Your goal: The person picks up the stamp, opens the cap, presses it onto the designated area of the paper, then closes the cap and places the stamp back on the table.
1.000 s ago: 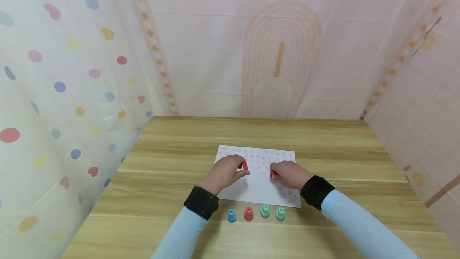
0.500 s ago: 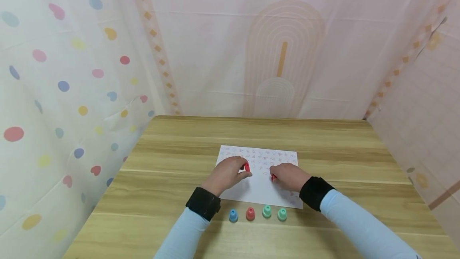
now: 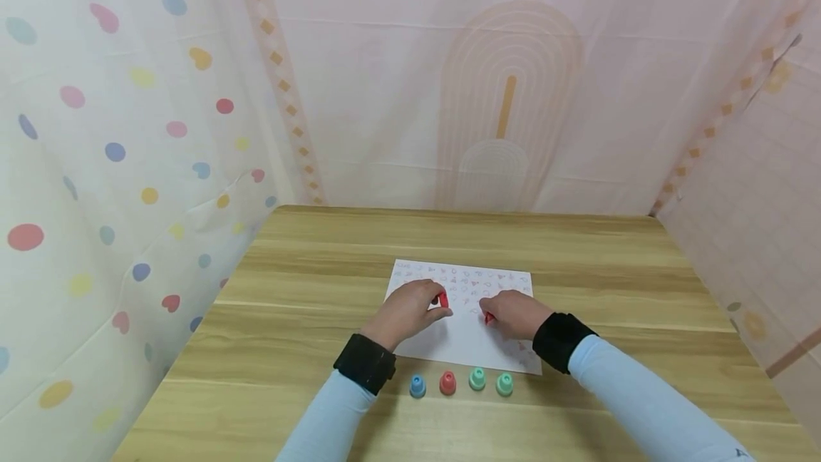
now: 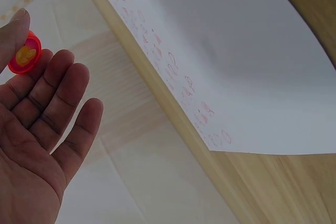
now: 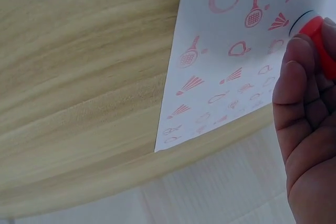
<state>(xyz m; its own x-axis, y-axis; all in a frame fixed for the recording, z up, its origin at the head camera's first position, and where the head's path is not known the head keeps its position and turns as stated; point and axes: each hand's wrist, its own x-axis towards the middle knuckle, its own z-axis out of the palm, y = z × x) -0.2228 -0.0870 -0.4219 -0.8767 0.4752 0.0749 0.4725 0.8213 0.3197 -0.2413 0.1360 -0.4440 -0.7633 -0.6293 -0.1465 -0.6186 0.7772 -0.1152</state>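
A sheet of white paper (image 3: 442, 350) printed with rows of small red pictures lies on the table. My right hand (image 3: 515, 314) grips a red stamp (image 5: 319, 34), whose white, dark-rimmed end is right at the paper beside a shuttlecock print in the right wrist view. Over the left part of the sheet, my left hand (image 3: 408, 311) pinches a small red stamp cap (image 4: 25, 55) between thumb and index finger. A yellow design shows on the cap's round end. The other left fingers are loosely extended in the left wrist view.
In front of the sheet, several small stamps stand in a row: a blue one (image 3: 417, 386), a red one (image 3: 447, 383) and two green ones (image 3: 477, 378). A patterned curtain (image 3: 359, 91) hangs behind the wooden table (image 3: 308, 269).
The right hand has turned slightly, and less of the red stamp shows beneath its fingers. The left hand keeps its pinch on the cap. The whole head view has shifted a little.
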